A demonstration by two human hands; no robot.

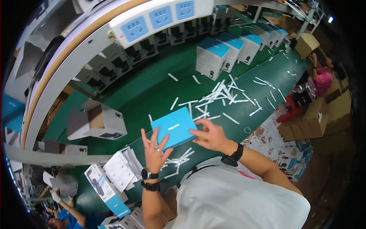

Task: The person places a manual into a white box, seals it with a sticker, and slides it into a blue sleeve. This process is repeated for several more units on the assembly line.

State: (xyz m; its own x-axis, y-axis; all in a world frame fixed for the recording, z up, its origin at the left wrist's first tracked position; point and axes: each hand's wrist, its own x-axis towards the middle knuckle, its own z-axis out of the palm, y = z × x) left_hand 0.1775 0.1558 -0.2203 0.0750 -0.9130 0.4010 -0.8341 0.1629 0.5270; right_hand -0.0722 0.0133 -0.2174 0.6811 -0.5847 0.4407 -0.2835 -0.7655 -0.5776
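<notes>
White strips (221, 91) littered the green bench (236, 133) toward two o'clock; left hand (154, 154) splayed wide at the blue box (173, 119), right hand (212, 135) touching, grip unclear.

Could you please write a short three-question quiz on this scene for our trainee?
1. Which colour is the top of the box between the left hand and the right hand: A) red, B) blue, C) yellow?
2. True or false: the right hand is gloved.
3. What lies scattered on the green table just beyond that box?

Key:
1. B.
2. False; it is bare.
3. White strips.
</notes>
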